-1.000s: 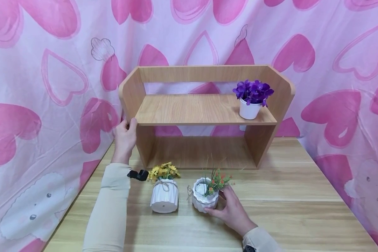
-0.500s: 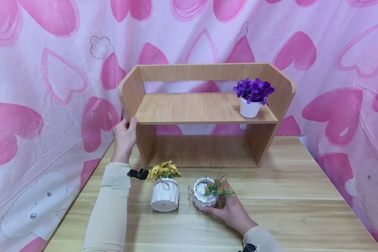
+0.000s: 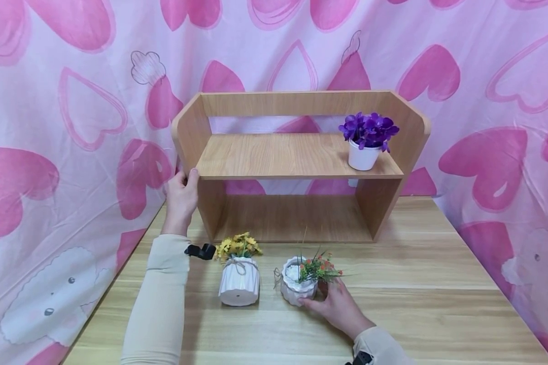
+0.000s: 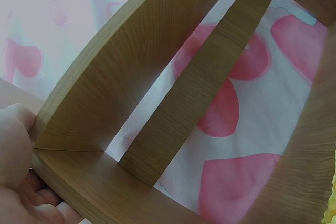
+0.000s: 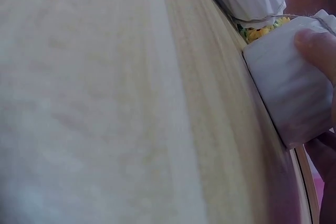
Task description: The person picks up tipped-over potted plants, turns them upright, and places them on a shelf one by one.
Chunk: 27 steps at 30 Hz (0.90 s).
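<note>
Tilted pot [image 3: 298, 288] now upright, right hand [image 3: 335, 305] gripping

The little white ribbed pot [image 3: 297, 289] with orange flowers and green sprigs sits on the bench, tilted a bit to the left, twine tied round its neck and white pebbles inside. The wooden shelf [image 3: 297, 157] stands upright at the back of the bench, two tiers, rounded side panels, open back.
</note>
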Motion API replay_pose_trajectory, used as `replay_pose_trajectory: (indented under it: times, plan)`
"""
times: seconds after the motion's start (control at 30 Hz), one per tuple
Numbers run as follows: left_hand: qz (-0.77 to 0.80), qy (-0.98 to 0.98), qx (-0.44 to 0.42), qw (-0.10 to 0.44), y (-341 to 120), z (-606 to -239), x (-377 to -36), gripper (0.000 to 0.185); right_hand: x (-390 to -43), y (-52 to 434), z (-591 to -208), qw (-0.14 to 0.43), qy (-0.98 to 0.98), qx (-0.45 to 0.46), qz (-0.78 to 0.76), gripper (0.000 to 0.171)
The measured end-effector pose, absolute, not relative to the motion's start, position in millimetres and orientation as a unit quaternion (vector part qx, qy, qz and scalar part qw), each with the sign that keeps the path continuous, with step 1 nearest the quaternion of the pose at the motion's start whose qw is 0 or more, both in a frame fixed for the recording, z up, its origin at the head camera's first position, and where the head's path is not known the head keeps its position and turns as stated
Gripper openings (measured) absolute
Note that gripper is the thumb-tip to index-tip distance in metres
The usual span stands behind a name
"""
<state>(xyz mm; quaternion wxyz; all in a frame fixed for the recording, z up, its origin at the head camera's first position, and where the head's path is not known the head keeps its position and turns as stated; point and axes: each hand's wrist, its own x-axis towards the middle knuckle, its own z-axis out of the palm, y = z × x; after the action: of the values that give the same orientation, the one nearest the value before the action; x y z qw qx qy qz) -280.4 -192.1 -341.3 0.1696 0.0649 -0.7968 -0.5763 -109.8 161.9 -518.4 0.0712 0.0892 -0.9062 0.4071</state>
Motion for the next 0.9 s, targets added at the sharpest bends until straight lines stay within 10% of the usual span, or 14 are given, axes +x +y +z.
replay_pose_trajectory:
  times: [0.9]
  plan:
    - [-0.577,-0.793,0.062,0.184,-190.8,-341.8,-280.9,0.052,-122.7,171.7,-518.5,-0.041,-0.850,0.097,0.516,0.103]
